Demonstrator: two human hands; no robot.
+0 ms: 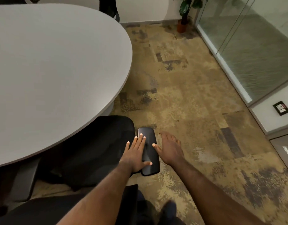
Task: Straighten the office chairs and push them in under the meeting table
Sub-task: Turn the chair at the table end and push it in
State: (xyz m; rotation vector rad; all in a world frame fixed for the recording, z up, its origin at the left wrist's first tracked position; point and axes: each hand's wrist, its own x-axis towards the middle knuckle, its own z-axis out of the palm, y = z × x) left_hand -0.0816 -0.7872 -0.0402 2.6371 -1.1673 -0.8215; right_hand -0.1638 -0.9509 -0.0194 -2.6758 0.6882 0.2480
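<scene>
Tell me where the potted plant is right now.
In the head view, the potted plant stands on the carpet at the top right, in the far corner against the white wall, just left of the glass partition.

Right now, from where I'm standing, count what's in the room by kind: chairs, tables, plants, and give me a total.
Office chairs: 3, the near chair with both hands on its armrest, one at the bottom edge, one behind the table
Tables: 1
Potted plants: 1
Total: 5

Chair (97,148) partly under table (50,70), plant (184,15) beyond.
</scene>
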